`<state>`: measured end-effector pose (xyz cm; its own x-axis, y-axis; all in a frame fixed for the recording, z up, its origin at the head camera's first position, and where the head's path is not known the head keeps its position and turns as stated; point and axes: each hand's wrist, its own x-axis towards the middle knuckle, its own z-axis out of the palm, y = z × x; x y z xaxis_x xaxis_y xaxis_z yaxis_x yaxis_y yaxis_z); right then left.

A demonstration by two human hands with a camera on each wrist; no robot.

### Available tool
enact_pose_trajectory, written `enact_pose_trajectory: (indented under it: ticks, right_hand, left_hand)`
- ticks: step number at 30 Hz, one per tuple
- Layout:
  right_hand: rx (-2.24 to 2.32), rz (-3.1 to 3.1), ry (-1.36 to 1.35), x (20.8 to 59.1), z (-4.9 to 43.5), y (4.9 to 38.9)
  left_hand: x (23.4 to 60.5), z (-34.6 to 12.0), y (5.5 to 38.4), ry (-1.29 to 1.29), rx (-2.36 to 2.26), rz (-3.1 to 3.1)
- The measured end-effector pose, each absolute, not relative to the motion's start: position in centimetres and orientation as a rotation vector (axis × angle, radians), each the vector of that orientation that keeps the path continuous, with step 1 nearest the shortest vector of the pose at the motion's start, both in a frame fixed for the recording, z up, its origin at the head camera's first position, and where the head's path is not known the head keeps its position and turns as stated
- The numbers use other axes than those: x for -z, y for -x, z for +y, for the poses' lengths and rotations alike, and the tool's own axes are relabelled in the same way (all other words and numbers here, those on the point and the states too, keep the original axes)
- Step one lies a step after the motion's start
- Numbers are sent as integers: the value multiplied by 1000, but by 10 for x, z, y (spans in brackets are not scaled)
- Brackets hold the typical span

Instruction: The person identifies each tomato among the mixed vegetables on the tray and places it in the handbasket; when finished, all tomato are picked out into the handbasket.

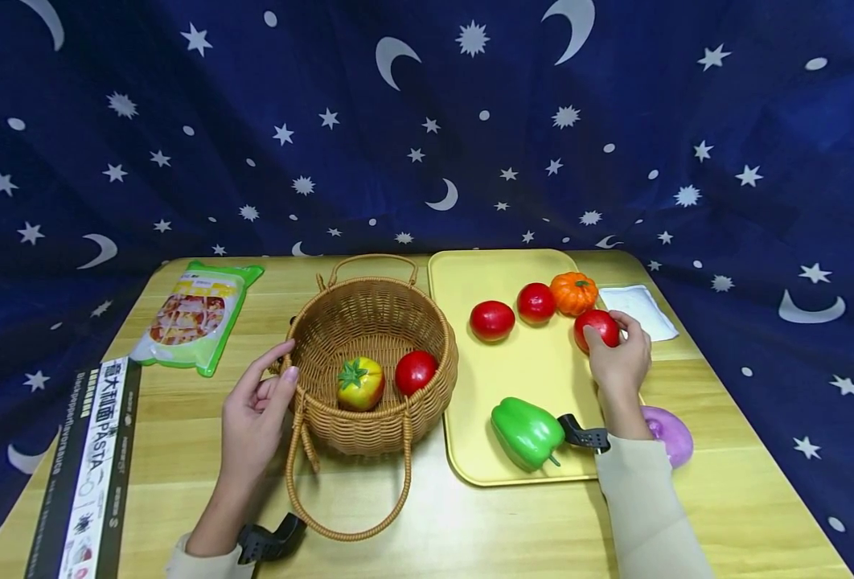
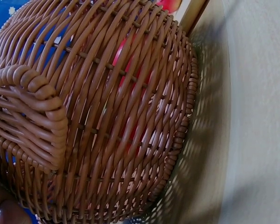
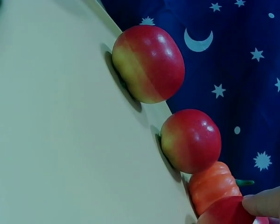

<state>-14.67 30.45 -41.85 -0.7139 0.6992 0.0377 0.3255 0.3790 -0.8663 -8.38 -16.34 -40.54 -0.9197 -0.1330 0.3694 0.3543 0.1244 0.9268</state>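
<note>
My left hand [image 1: 255, 414] pinches the left rim of a round wicker basket [image 1: 369, 430] between thumb and fingers. Inside the basket lie a yellow-and-red tomato [image 1: 369, 388] with a green star-shaped calyx and a red apple [image 1: 416, 373]. Over the right edge of the yellow tray [image 1: 485, 434], my right hand [image 1: 624, 366] grips another red apple [image 1: 590, 326]. Close beside that apple is a small orange pumpkin [image 1: 570, 294]. Two more apples, one oval [image 3: 151, 65] and one rounder [image 3: 192, 142], sit on the tray in the right wrist view.
A green bell pepper [image 1: 527, 434] lies on the tray's near part. Beside the right forearm is a purple rounded object [image 1: 671, 438], partly covered. A white packet [image 1: 637, 310] lies at the far right. On the left are a green-edged food bag [image 1: 195, 318] and a long pasta box [image 1: 87, 474].
</note>
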Motion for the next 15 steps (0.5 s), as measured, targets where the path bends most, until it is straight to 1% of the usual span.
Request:
enact_pose_trajectory:
  ticks: [15]
  right_hand:
    - [-1273, -2180, 849, 416, 300, 143]
  left_hand:
    - [406, -164, 83, 216, 1850, -2048]
